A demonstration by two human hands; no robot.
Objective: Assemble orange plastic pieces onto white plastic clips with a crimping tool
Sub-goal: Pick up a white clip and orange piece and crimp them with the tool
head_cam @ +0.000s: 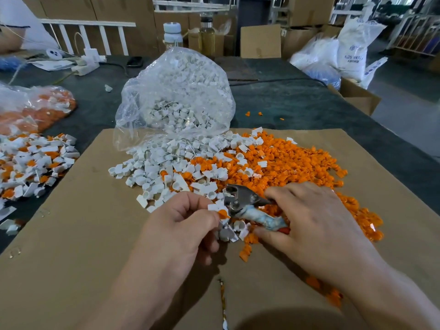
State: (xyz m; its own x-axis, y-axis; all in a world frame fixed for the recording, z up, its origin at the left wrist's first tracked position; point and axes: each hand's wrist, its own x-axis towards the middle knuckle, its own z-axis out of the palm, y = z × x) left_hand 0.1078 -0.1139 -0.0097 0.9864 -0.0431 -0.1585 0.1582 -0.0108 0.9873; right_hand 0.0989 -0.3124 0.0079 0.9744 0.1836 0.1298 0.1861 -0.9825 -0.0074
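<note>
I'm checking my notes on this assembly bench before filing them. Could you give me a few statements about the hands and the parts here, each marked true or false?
1. The right hand holds the crimping tool. True.
2. The left hand is empty. False: it pinches a white clip with an orange piece, right beside the tool's metal head.
3. The clear bag of white clips lies open, with clips spilled onto the cardboard. True.
4. The orange pile lies to the left of the spilled white clips. False: it lies to their right.
</note>
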